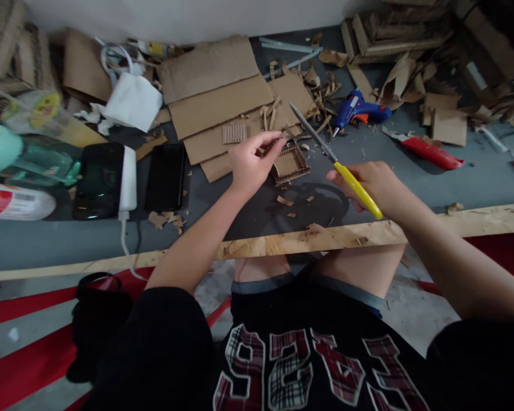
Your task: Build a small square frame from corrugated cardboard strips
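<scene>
My right hand (370, 185) is closed around the yellow handles of a pair of scissors (317, 137). Their blades point up and left, away from my body. Thumb and fingers pinched together, my left hand (255, 160) is just above the left side of a small rectangular cardboard frame (297, 162). What sits between those fingertips is too small and hidden to make out. A small ribbed cardboard piece (235, 134) lies left of the frame, on stacked flat cardboard sheets (223, 103). Thin cardboard strips (274, 114) lie loose behind my left hand.
A blue glue gun (360, 109) and a red-handled cutter (432, 153) lie to the right. Phones (165, 177), a white power bank (128, 180) with a cable and a bottle (17, 201) are on the left. Cardboard scraps (449, 120) litter the table; its wooden edge (282, 244) runs before me.
</scene>
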Motion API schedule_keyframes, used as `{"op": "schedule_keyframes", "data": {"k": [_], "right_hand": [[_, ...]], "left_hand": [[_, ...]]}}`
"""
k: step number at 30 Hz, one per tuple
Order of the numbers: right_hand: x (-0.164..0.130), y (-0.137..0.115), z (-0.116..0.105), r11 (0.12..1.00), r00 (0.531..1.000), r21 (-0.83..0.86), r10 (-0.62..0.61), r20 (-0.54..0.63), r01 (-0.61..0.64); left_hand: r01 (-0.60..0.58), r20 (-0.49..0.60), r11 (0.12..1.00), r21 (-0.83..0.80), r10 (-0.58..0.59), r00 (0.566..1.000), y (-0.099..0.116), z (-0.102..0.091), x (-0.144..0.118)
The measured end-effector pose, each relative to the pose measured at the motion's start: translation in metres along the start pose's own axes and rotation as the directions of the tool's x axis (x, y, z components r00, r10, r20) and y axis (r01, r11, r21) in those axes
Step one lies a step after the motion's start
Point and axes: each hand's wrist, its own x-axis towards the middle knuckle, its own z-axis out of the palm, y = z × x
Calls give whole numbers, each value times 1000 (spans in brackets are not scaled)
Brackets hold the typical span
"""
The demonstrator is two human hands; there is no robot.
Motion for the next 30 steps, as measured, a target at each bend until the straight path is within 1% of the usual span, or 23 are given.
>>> {"op": "schedule_keyframes", "data": {"k": [3, 4, 6, 7, 9, 11, 13, 14, 16, 17, 18, 19, 20, 21, 22, 23, 24, 25, 26, 27, 30], "right_hand": [[-1, 21, -2, 964, 998, -260, 49, -32, -56], [-2, 29, -1, 941, 996, -326, 83, -30, -89], [-4, 45, 1, 901, 984, -396, 171, -53, -178], [-5, 53, 3, 886, 975, -407, 210, -75, -222], [-7, 68, 6, 863, 961, -422, 248, -122, -276], [-8, 81, 5, 844, 957, -451, 237, -170, -289], [-8, 91, -2, 843, 954, -456, 206, -217, -285], [-9, 94, -7, 848, 952, -444, 203, -228, -288], [-9, 94, -19, 844, 935, -419, 242, -260, -335], [-9, 90, -23, 838, 919, -404, 260, -296, -367], [-9, 84, -26, 846, 902, -374, 250, -351, -380], [-9, 76, -26, 880, 891, -327, 197, -408, -345], [-7, 65, -24, 930, 872, -242, 136, -469, -275], [-3, 53, -19, 979, 855, -142, 54, -516, -147], [2, 41, -11, 999, 841, -31, -53, -539, 43], [9, 27, -2, 973, 824, 84, -133, -550, 214], [18, 15, 7, 937, 790, 127, -194, -582, 324], [28, 3, 16, 903, 757, 134, -253, -602, 408], [40, -7, 25, 872, 724, 129, -300, -621, 471], [51, -14, 32, 844, 703, 120, -347, -621, 523], [78, -26, 44, 798, 656, 91, -419, -627, 596]], "left_hand": [[3, 7, 1000, -21, -3, 1000, -7, 1, 2], [8, 9, 999, -34, -7, 1000, -9, 2, 2], [17, 14, 998, -62, -16, 1000, -13, 4, 3], [21, 19, 997, -77, -19, 1000, -14, 5, 3], [23, 31, 994, -105, -20, 999, -17, 7, 3], [21, 50, 992, -123, -15, 999, -18, 8, 2], [25, 75, 991, -132, -15, 997, -17, 9, 2], [29, 91, 991, -134, -17, 996, -17, 9, 2], [40, 130, 990, -135, -22, 991, -15, 10, 2], [44, 151, 990, -134, -23, 988, -14, 10, 2], [48, 172, 990, -131, -25, 985, -13, 10, 2], [56, 189, 990, -128, -31, 981, -11, 9, 1], [66, 199, 990, -127, -40, 979, -10, 9, 1], [79, 204, 988, -132, -51, 978, -9, 9, 0], [92, 204, 985, -144, -62, 977, -8, 9, 0], [103, 198, 982, -160, -70, 978, -7, 9, 0], [109, 188, 978, -179, -75, 979, -7, 9, -1], [109, 174, 974, -197, -75, 982, -6, 8, 0], [105, 160, 972, -208, -72, 985, -5, 8, 0], [98, 147, 973, -210, -68, 987, -4, 7, 0], [73, 118, 983, -168, -53, 992, -2, 6, 0]]}}
